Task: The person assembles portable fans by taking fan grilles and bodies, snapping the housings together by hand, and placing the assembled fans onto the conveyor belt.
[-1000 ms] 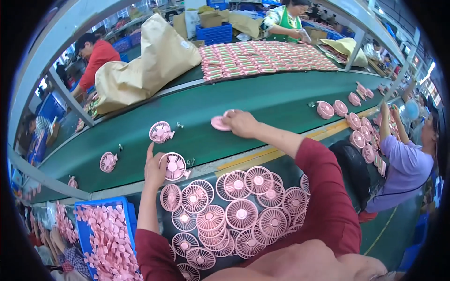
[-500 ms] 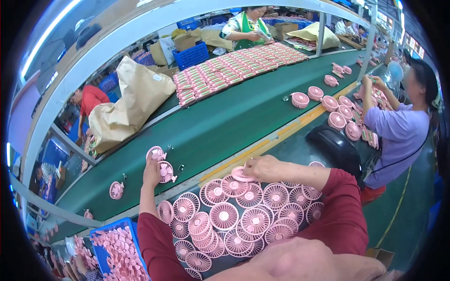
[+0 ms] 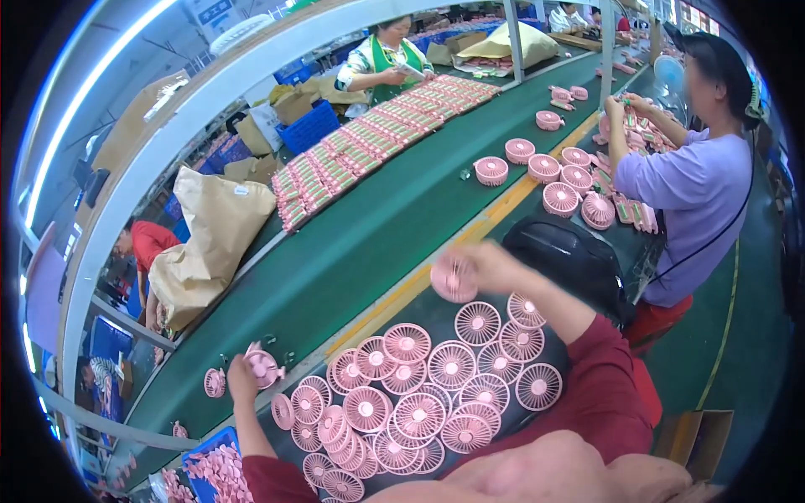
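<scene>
My left hand [image 3: 242,381] is over the green belt at the left, closed on a pink fan head [image 3: 265,369] with its blades showing. My right hand [image 3: 496,268] is raised above the table's belt-side edge. Its fingers grip a round pink fan grille [image 3: 454,279], smeared by motion. Below and between my arms, many loose pink fan grilles [image 3: 367,409] lie overlapping on the dark table. Another pink fan head [image 3: 215,382] rests on the belt just left of my left hand.
The green belt [image 3: 360,243] runs diagonally past my table. A black bag [image 3: 566,256] lies to the right, beside a co-worker in purple [image 3: 692,180] and several assembled pink fans [image 3: 560,199]. A blue crate [image 3: 199,486] of pink parts stands at lower left. Another person [image 3: 390,63] works across the belt.
My right hand has lifted the fan grille off the pile and moved it up and right. My left hand still holds a fan head over the belt. The whole view has shifted.
</scene>
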Tool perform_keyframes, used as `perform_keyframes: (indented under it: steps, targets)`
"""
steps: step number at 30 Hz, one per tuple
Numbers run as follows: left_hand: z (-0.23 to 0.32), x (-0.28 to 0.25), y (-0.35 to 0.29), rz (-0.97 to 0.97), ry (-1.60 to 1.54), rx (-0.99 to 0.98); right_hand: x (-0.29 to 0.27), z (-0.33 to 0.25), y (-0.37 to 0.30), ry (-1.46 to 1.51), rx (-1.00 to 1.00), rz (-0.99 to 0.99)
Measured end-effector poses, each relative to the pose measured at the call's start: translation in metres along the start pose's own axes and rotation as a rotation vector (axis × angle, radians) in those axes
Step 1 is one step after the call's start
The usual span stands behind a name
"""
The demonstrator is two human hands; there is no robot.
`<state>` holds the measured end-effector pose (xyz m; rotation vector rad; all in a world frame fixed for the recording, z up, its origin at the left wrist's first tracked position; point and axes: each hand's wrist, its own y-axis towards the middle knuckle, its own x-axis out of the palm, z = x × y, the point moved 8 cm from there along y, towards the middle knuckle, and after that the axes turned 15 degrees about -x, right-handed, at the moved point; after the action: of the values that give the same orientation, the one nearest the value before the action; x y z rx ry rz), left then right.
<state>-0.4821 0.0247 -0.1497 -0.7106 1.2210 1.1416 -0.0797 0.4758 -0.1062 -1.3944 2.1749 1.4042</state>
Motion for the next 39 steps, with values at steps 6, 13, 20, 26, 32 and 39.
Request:
perform_keyframes:
  steps: [6,13,20,26,32,39]
  targets:
    - [-0.057,-0.021,-0.094,0.147,0.014,-0.043,-0.054,0.029,-0.01,0.515,0.159,0.434]
    - [-0.035,-0.025,-0.15,0.258,-0.119,-0.144,0.049,-0.041,0.015,0.905,0.161,0.113]
    - [-0.015,0.028,-0.151,0.102,-1.157,-0.26,0.11,-0.117,0.053,1.145,0.043,0.075]
    - [0.16,0.027,-0.182,-0.493,-1.847,-0.228,0.135,-0.135,0.071,1.039,0.042,0.027]
    - [0.187,0.027,-0.18,-0.642,-1.968,-0.157,0.155,-0.131,0.074,0.412,-0.164,0.109]
    - [0.188,0.037,-0.184,-0.678,-2.067,-0.303,0.166,-0.158,0.072,0.216,-0.328,0.046]
